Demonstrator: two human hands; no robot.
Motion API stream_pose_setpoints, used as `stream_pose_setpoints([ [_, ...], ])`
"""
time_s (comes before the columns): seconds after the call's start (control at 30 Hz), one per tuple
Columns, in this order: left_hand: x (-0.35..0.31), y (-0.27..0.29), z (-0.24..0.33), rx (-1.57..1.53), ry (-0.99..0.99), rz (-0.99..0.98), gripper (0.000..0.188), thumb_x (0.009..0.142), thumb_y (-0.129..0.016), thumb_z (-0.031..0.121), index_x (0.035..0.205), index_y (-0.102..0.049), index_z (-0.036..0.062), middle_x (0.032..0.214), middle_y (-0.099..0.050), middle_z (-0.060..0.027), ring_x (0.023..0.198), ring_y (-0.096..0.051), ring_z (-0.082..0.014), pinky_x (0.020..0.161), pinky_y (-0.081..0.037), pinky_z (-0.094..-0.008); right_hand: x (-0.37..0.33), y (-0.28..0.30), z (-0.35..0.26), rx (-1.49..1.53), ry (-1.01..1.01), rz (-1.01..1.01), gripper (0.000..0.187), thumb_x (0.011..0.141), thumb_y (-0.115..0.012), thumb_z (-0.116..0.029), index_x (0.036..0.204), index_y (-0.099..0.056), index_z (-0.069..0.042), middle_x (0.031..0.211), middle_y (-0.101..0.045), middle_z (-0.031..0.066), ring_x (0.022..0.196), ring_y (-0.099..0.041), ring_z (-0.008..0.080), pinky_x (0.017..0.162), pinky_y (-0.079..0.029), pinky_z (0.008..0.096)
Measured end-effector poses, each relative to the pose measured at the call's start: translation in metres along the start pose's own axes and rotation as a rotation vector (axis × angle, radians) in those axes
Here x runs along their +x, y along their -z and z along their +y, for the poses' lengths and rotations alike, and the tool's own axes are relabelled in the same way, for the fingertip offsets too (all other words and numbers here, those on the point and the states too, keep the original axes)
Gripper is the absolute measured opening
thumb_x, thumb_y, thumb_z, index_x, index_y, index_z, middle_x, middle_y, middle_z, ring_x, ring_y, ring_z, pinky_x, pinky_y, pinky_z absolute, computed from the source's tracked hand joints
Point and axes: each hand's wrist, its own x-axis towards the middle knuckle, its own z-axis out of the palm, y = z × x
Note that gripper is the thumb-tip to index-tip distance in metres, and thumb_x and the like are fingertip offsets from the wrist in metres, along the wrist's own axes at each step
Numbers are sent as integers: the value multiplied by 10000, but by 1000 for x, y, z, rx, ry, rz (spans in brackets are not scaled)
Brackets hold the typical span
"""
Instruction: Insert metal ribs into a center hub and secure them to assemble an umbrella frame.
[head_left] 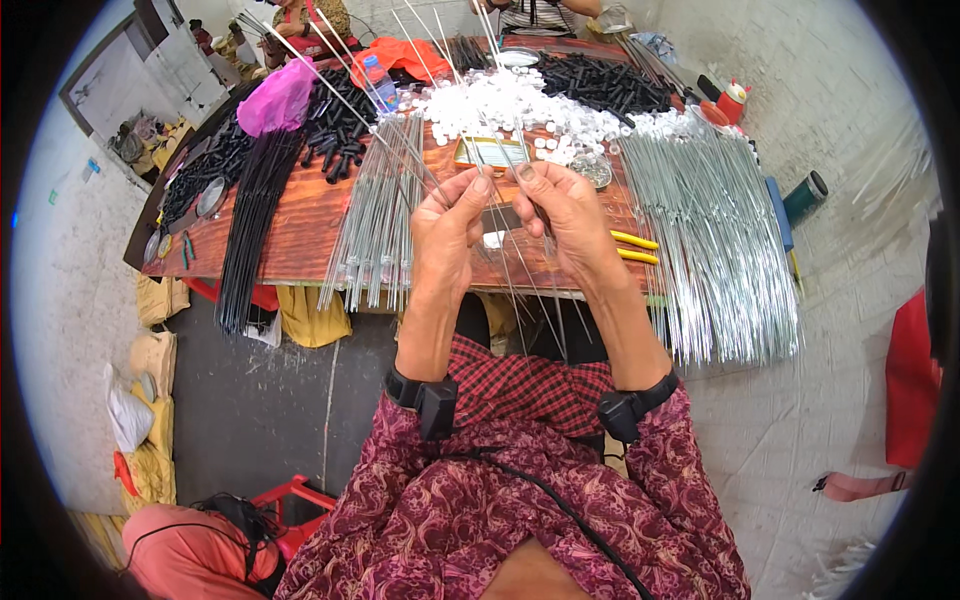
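My left hand and my right hand are raised side by side over the table's near edge. Both are closed, thumbs on top, around several thin metal rods. The rods' lower ends hang towards my lap; upward, some fan out over the table. Where each rod passes inside my fingers is hidden. Behind my hands lies a shallow yellow-rimmed tin, with a heap of small white caps beyond it. Yellow-handled pliers rest beside my right wrist.
Bundles of silvery rods overhang the table at right and left, with black rods further left. Black tube-like pieces lie piled behind. A pink bag, a plastic bottle and a green cup stand around. Two people sit opposite.
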Motion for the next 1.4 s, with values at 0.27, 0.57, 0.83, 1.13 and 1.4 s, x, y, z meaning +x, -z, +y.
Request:
stream_pose_setpoints([
  [0.27,2,6,-10,-104,40,-70,229,872,-709,163,1034,-656,11,668,-519,99,491,-321,25,418,-204,-153,-3,-10,7,-123,3,54,203,947,-602,-208,940,-566,-9,683,-603,25,517,-509,47,473,-406,183],
  [0.57,3,13,-12,-103,81,-49,171,884,-685,153,985,-640,23,700,-565,62,488,-349,22,394,-232,-142,-6,-11,15,-387,97,133,218,947,-592,-177,900,-583,37,703,-654,77,504,-575,79,444,-439,230],
  [0.83,3,14,-15,-73,33,65,188,832,-739,128,942,-644,9,662,-526,85,481,-344,30,404,-220,-146,-5,-16,19,-500,194,270,189,936,-591,-139,881,-601,41,715,-684,117,585,-657,122,500,-492,265],
  [1.13,1,16,-10,-22,27,88,213,814,-758,132,938,-641,5,689,-558,59,488,-358,23,412,-233,-149,4,43,-8,-283,101,415,281,978,-521,-255,986,-638,1,881,-703,109,714,-672,135,604,-525,245],
  [1.4,2,6,-17,-21,47,79,193,838,-731,133,948,-637,4,661,-521,79,480,-338,27,408,-223,-150,-14,12,-1,-401,82,221,294,975,-531,-233,1000,-650,35,798,-689,103,642,-647,116,568,-520,241],
])
